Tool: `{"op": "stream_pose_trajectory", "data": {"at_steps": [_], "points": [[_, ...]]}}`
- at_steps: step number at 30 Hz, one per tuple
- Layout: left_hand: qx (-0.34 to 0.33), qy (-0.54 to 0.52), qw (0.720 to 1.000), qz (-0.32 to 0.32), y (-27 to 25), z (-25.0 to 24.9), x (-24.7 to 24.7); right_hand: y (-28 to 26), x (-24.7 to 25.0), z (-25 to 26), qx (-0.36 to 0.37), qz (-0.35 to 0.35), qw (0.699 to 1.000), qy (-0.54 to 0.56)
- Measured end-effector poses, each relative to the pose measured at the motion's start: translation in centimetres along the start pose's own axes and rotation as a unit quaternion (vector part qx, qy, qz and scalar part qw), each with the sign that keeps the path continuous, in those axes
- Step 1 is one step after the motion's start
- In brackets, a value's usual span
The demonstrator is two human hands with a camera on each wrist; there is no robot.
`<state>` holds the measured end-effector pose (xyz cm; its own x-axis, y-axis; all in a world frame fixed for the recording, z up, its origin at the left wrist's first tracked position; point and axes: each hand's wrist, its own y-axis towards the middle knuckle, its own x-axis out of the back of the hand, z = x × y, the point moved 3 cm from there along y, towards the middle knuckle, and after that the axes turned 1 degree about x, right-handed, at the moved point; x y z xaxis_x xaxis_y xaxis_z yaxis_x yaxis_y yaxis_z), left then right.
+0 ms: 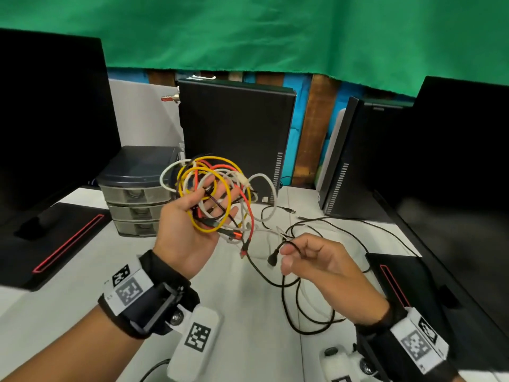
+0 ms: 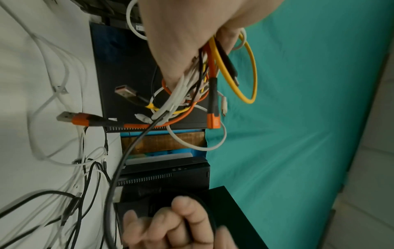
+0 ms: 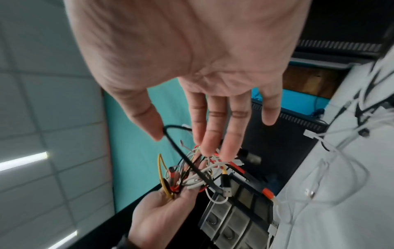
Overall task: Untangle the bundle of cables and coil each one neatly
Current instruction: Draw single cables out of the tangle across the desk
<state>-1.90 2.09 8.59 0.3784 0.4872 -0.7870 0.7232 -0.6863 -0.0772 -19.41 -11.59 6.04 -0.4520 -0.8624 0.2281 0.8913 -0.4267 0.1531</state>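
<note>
My left hand [image 1: 203, 208] is raised palm up over the table, its fingers curled round a tangled cable bundle [image 1: 212, 186] of yellow, white, orange and black leads. In the left wrist view the left hand [image 2: 181, 42] grips the bundle [image 2: 192, 94], and an orange USB plug [image 2: 70, 118] sticks out of it. My right hand [image 1: 286, 257] pinches a black cable [image 1: 275, 252] close to its plug, just right of the bundle. In the right wrist view the black cable [image 3: 181, 155] runs from my right hand [image 3: 177, 133] down into the bundle [image 3: 192, 178].
Loose black and white cable loops [image 1: 316, 312] lie on the white table [image 1: 248, 340]. A grey drawer unit [image 1: 137, 194] stands left of the bundle, with a black PC tower [image 1: 234, 128] behind it. A second tower [image 1: 347, 161] and two monitors [image 1: 49, 106] [image 1: 462, 161] flank the table.
</note>
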Motion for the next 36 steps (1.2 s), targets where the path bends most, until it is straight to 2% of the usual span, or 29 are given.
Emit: {"op": "stream_pose_trajectory", "data": {"at_steps": [4,10,14,17,24,31,36], "points": [[0.023,0.030,0.998,0.054,-0.4,0.6,-0.5,0.1,0.2,0.6,0.021,-0.073,0.996,-0.041],[0.074,0.112,0.985,0.109,-0.6,0.8,-0.6,-0.2,3.8,2.2,0.090,-0.267,0.958,-0.051],[0.140,0.121,0.965,0.188,-0.7,1.7,-0.1,-0.9,5.3,4.1,0.152,-0.305,0.938,-0.060],[0.183,0.126,0.945,0.239,-0.7,2.3,0.5,-1.2,5.7,4.7,0.173,-0.296,0.937,-0.071],[0.142,0.232,0.923,0.272,-0.7,2.6,0.8,-1.0,4.5,4.6,0.167,-0.238,0.954,-0.072],[0.087,0.379,0.884,0.258,-2.0,3.5,-0.7,-1.1,3.4,4.6,0.194,-0.205,0.950,-0.131],[0.055,0.449,0.853,0.259,-2.1,3.9,-0.8,-0.9,2.3,3.9,0.176,-0.100,0.962,-0.183]]}}
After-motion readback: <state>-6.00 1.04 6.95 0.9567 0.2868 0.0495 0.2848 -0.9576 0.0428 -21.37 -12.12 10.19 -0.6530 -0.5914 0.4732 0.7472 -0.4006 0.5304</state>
